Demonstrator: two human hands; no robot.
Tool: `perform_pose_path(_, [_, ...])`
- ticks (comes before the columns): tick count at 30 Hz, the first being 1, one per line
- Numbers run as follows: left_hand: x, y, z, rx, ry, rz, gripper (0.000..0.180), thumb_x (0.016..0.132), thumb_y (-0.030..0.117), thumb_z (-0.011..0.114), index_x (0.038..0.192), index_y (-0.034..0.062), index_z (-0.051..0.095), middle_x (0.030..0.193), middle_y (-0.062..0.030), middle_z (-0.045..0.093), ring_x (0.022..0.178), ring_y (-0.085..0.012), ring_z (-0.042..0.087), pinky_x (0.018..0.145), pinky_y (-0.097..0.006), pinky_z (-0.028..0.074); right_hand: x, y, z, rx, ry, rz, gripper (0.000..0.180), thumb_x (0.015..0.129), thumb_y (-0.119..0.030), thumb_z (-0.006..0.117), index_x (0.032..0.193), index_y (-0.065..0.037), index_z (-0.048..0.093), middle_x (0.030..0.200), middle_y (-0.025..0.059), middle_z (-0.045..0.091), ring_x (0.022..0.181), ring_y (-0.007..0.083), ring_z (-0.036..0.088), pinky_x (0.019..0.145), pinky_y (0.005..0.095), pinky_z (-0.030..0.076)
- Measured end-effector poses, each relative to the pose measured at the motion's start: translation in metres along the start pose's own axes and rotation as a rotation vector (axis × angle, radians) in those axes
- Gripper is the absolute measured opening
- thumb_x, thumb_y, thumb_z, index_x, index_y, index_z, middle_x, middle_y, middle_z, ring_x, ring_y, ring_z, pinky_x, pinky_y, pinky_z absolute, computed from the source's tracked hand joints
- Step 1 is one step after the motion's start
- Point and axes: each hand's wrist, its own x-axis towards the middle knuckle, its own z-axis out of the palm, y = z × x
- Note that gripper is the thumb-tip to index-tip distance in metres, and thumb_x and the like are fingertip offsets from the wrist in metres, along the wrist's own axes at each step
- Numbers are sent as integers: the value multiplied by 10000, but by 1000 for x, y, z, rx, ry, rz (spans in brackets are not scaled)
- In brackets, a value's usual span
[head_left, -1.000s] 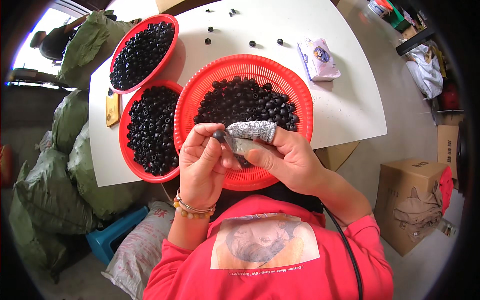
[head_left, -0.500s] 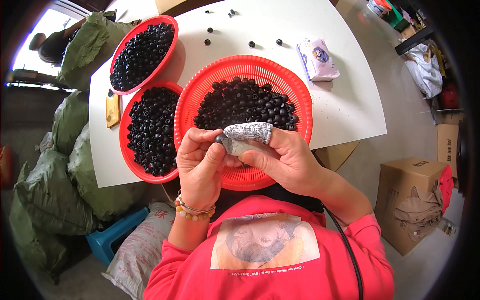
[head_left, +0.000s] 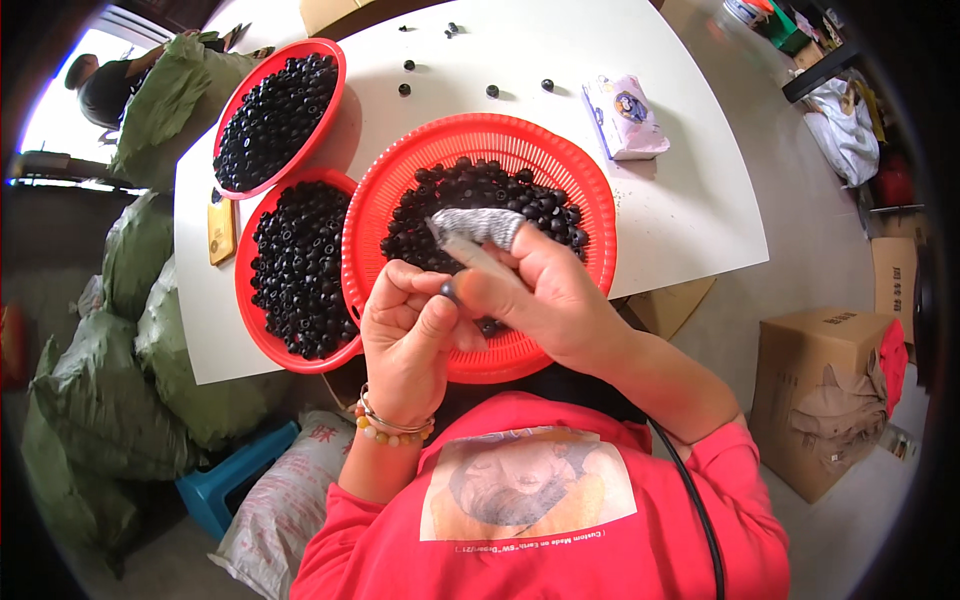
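Note:
My left hand (head_left: 405, 335) is closed, pinching a small round black piece (head_left: 449, 290) between thumb and fingertips. Close beside it, my right hand (head_left: 560, 305) grips a flat, pale, blade-like tool (head_left: 478, 256); its exact kind is unclear. A speckled grey knit cover (head_left: 480, 224) sits over the index finger of that hand. Both hands are above the near part of a large red slotted basket (head_left: 600, 200), which holds a heap of similar black pieces (head_left: 470, 185). The right thumb is blurred, and the tool tip is apart from the piece.
Two smaller red baskets of black pieces, one far (head_left: 338, 95) and one near (head_left: 250, 325), stand at the left of the white table (head_left: 690, 210). A tissue pack (head_left: 630, 120), loose black pieces (head_left: 492, 91) and a yellow object (head_left: 221, 235) lie there. Green sacks (head_left: 110, 400) and a carton (head_left: 800, 400) flank it.
My right hand has swung the tool up and away from the black piece. The left hand stays nearly in place, still pinching the piece. The whole view has shifted slightly.

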Motion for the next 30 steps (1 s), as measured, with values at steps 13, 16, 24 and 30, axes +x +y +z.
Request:
perform_pose_path(13, [3,3,1,-49,-38,-13,130,808,43,553,886,46,449,786,-147,574,559,-138,558,492,-237,490,7,-9,-1,49,-14,100,321,816,-142,576,1077,18,479,950,60,554,845,68,505,730,208,429])
perform_pose_path(16, [2,6,1,-35,-79,-10,140,805,55,564,880,44,447,784,-148,573,550,-129,546,488,-235,486,18,0,-7,63,80,-10,332,812,-160,588,1072,19,484,980,44,547,882,65,492,741,205,424])
perform_pose_path(24, [0,6,-6,-23,-95,-20,128,795,18,559,869,20,455,873,-117,568,766,-170,600,569,-225,520,12,-8,6,91,-65,120,414,810,-192,593,1123,12,416,807,35,547,597,61,524,527,194,435])
perform_pose_path(30, [-2,15,0,35,-168,-134,172,815,-15,509,968,18,440,897,-95,559,810,-146,583,618,-212,506,12,-10,2,63,62,210,328,832,-191,553,1107,-34,470,815,-15,520,664,21,462,554,154,380])
